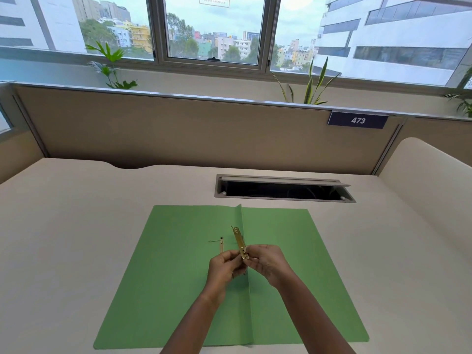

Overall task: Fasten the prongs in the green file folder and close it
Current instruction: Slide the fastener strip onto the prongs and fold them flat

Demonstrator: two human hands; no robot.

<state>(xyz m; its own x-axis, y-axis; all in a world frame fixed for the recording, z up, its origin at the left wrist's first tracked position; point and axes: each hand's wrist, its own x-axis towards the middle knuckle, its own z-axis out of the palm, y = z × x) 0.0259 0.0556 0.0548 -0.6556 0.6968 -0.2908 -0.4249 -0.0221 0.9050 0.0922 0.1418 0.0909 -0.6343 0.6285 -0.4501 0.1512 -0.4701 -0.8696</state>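
The green file folder (293,264) lies open and flat on the desk, its centre fold ridge standing up slightly. A brass prong (221,247) sticks up from the left leaf near the fold. My right hand (268,264) pinches the lower end of a brass fastener bar (239,241), which tilts up and away over the fold. My left hand (223,269) meets it from the left, fingertips closed on something thin at the bar's lower end; what it grips is hidden between the fingers.
A cable slot (283,190) with its lid raised is set into the desk (76,226) behind the folder. A partition wall (178,129) with the sign 473 (358,120) closes off the back. A curved side panel (434,180) rises at the right.
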